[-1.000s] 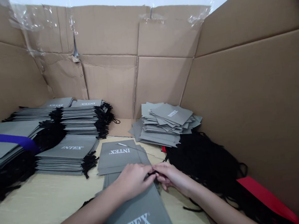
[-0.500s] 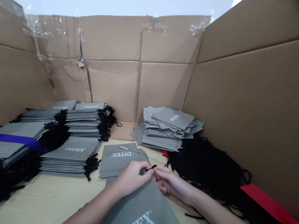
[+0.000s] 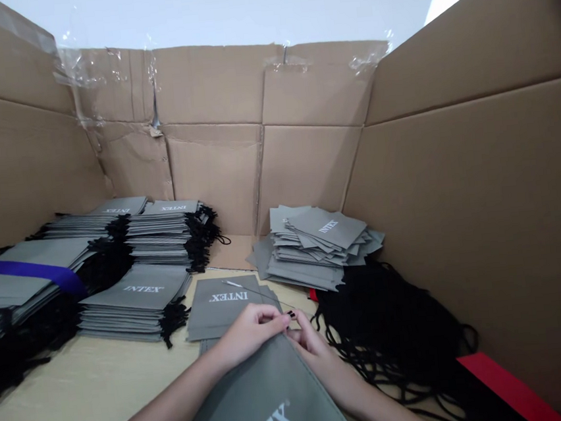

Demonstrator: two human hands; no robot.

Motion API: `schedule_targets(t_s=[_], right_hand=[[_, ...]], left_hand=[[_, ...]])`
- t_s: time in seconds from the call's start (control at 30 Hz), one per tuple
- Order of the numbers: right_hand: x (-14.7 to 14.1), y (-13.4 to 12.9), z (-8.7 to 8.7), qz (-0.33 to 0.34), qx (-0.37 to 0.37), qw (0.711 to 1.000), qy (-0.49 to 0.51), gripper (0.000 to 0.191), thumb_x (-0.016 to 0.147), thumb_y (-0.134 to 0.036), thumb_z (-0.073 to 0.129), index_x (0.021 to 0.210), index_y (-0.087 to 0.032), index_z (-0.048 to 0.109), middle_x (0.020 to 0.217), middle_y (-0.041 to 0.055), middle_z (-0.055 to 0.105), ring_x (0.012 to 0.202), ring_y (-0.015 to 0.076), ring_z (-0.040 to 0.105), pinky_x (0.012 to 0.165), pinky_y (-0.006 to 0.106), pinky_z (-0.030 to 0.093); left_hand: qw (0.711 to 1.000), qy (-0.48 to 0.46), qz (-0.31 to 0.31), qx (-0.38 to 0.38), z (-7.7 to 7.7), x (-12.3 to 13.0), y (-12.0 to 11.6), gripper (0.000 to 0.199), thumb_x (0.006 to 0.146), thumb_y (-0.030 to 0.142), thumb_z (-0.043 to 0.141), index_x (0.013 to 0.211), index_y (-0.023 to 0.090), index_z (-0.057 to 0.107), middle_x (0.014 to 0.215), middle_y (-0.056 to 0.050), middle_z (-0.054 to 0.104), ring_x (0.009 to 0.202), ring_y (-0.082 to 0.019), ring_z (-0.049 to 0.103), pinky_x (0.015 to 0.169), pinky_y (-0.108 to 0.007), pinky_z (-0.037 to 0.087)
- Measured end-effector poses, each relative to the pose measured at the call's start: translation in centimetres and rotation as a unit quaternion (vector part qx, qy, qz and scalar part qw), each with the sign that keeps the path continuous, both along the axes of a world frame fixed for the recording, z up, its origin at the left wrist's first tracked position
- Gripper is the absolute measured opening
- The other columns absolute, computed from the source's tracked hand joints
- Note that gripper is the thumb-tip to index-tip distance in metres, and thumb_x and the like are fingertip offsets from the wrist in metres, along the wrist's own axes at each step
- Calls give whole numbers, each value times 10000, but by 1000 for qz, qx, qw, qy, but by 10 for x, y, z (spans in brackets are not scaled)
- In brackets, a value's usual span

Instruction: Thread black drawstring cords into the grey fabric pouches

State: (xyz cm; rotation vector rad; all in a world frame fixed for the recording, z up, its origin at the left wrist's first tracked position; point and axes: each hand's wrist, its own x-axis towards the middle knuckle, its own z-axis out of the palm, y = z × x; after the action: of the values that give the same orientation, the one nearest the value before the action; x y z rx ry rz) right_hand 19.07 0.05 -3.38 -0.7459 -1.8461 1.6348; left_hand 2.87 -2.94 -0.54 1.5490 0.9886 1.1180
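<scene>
Left hand (image 3: pixel 252 332) and right hand (image 3: pixel 318 351) are both pinching the black cord tips (image 3: pixel 291 315) at the far corner of the nearest gray INTEX pouch (image 3: pixel 269 397); I'd keep those tips even and tug gently.

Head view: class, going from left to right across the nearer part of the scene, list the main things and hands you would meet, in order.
Blue band, unbanded front stack of gray pouches, left hand, right hand, black cord pile, red strip.
</scene>
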Motion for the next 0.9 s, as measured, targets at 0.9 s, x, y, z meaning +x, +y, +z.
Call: schedule_targets(t_s=[0.9], right_hand=[[24, 18, 18, -51, 601, 794, -80, 173, 859, -152, 415, 844, -209, 578, 641, 22, 632, 556, 137, 563, 541, 235, 371]], left_hand=[[948, -225, 40, -221, 5, 7, -13, 288, 458, 223, 814, 665, 105, 652, 637, -13, 645, 602, -112, 559, 657, -236, 402]])
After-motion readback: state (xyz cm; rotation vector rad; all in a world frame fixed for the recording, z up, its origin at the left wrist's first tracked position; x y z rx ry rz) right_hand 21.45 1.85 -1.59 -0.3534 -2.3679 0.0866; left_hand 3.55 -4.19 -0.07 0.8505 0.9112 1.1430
